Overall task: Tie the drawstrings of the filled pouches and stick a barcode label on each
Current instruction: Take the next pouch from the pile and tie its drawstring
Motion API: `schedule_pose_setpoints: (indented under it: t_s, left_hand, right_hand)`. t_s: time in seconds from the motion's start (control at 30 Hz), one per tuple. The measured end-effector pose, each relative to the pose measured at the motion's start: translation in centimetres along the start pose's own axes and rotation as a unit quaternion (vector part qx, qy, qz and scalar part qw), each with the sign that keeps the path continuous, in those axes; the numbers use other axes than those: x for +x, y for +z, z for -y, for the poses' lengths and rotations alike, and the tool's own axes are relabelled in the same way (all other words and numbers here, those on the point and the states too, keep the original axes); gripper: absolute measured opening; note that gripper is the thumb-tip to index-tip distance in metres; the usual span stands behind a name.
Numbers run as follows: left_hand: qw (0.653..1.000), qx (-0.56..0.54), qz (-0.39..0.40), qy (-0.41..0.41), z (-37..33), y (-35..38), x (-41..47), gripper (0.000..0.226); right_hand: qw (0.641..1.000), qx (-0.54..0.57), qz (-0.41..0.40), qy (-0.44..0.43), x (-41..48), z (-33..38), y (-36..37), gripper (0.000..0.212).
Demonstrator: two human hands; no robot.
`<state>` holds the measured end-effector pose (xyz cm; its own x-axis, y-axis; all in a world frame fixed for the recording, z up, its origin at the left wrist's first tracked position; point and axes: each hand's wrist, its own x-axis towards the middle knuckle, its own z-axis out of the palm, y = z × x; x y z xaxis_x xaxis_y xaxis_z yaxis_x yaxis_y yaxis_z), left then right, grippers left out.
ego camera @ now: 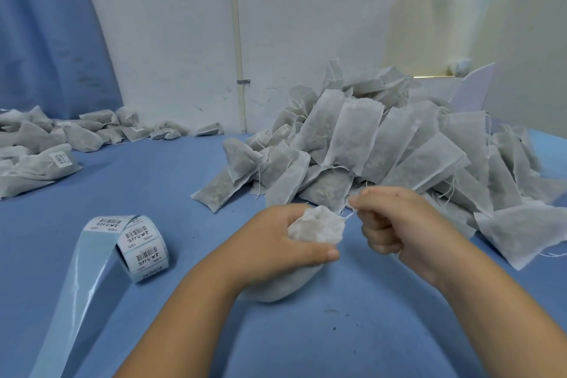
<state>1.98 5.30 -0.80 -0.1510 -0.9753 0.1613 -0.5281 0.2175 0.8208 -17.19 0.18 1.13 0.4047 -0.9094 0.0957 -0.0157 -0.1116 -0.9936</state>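
The pouch [316, 230] in hand sits just right of the label roll [141, 245], and its rounded bottom seems to rest on the blue desk [184, 181]. It looks light and soft. The thin, papery fabric is packed with loose filling, so it should squash easily and might tear if yanked. The gathered neck, where the fabric bunches firm, seems the best place to hold it.

The left hand [276, 242] has it there, its fingers [325, 253] wrapped round the neck with the thumb across the front. The right hand [395, 221], further right of the roll, is clenched and pinches the thin white drawstring [349, 217] between thumb and forefinger, close to the neck. The cord looks fine and probably slippery, so a tight pinch suits the knot.

There are 2 heaps: untied pouches [399, 147] beyond and right of the roll, and labelled pouches [46, 150] beyond it to the left.
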Motion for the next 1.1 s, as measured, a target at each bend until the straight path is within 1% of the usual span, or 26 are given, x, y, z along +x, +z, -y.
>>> schedule_pose_setpoints:
  t_s: [0.07,0.13,0.17,0.23,0.3,0.37,0.43,0.53,0.6,0.7,0.8,0.87,0.93,1.0,1.07,1.1]
  left_hand:
    - [1.000,0.004,0.005,-0.005,0.2,0.5,0.0,0.053]
    - [1.000,0.021,-0.002,-0.011,0.2,0.6,0.0,0.064]
    - [1.000,0.026,-0.008,-0.012,0.2,0.6,0.0,0.063]
    - [1.000,0.003,-0.022,-0.004,-0.2,0.3,0.0,0.049]
    - [0.999,-0.009,-0.040,0.022,-0.7,0.3,0.1,0.044]
    - [0.997,0.024,-0.057,0.056,-1.2,0.4,-0.1,0.043]
    - [0.994,0.041,-0.062,0.078,-1.5,0.5,-0.3,0.037]
    - [0.992,0.030,-0.087,0.090,-1.3,0.3,-0.4,0.019]
    - [0.991,0.014,-0.102,0.091,-1.3,0.5,-0.3,0.016]
    - [0.990,-0.066,-0.112,0.052,-1.9,0.8,-0.3,0.021]
    - [0.986,-0.128,-0.101,0.012,-2.6,1.0,-0.1,0.022]
    - [0.986,-0.141,-0.092,-0.002,-3.0,1.1,0.0,0.021]
    - [0.985,-0.147,-0.083,-0.018,-3.1,1.1,0.0,0.020]
    - [0.989,-0.129,-0.064,-0.038,-3.0,0.9,-0.3,0.021]
    - [0.991,-0.116,-0.047,-0.052,-2.8,0.8,-0.5,0.025]
    - [0.990,-0.122,-0.052,-0.054,-2.8,0.7,-0.6,0.026]
  right_hand:
    - [0.999,0.052,0.001,-0.012,0.3,0.8,0.5,0.049]
    - [0.991,0.130,-0.002,-0.024,0.7,2.1,0.7,0.046]
    - [0.983,0.182,-0.005,-0.030,0.9,3.0,0.5,0.041]
    - [0.962,0.268,-0.011,-0.054,1.5,4.7,-0.1,0.034]
    - [0.947,0.312,-0.005,-0.071,2.0,5.4,-0.2,0.033]
    - [0.940,0.334,0.003,-0.066,2.7,5.1,0.3,0.035]
    - [0.938,0.341,0.005,-0.055,3.3,4.5,0.8,0.034]
    - [0.941,0.335,-0.003,-0.050,3.8,3.8,0.9,0.028]
    - [0.947,0.318,-0.016,-0.047,4.0,3.0,0.7,0.028]
    - [0.954,0.295,-0.021,-0.051,3.9,1.7,0.6,0.031]
    - [0.952,0.295,-0.031,-0.075,3.8,1.5,0.2,0.038]
    - [0.951,0.289,-0.048,-0.100,3.7,1.7,-0.1,0.039]
    - [0.960,0.247,-0.049,-0.125,3.5,1.8,0.1,0.033]
    - [0.971,0.193,-0.030,-0.137,3.3,1.6,0.4,0.027]
    - [0.977,0.164,-0.001,-0.135,3.1,1.4,0.5,0.028]
    - [0.980,0.149,0.007,-0.136,3.0,1.4,0.4,0.029]
